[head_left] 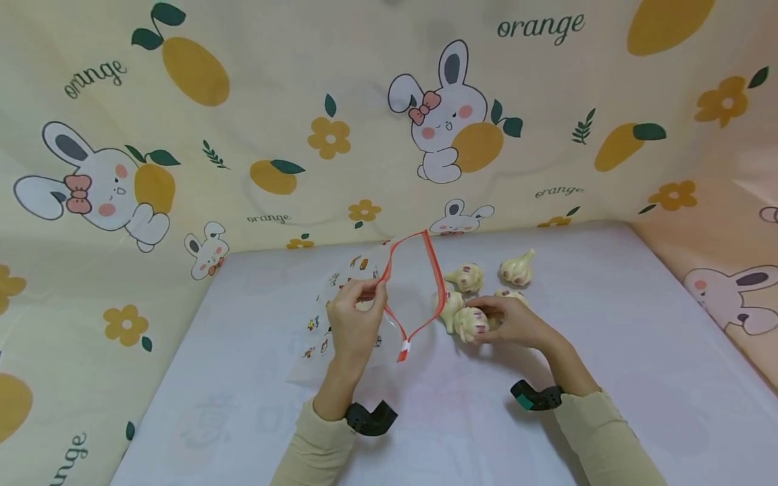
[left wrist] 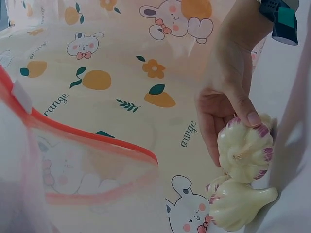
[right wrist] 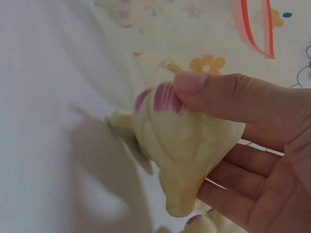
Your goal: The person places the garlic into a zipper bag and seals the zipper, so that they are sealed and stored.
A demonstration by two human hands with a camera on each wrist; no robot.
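Note:
My left hand pinches the edge of a clear printed zip bag, whose red-rimmed mouth gapes toward the right. A white slider sits at the near end of the red strip. My right hand grips a garlic bulb just right of the bag's mouth. In the right wrist view the thumb lies over the root end of this purple-streaked bulb, and its stem points down. Another garlic bulb appears close by it in the left wrist view, where the left hand is out of sight.
Several more garlic bulbs lie behind and beside the right hand, among them one bulb and another farther right. One is partly hidden by the hand. The white tabletop ends at a back wall cloth printed with rabbits and oranges.

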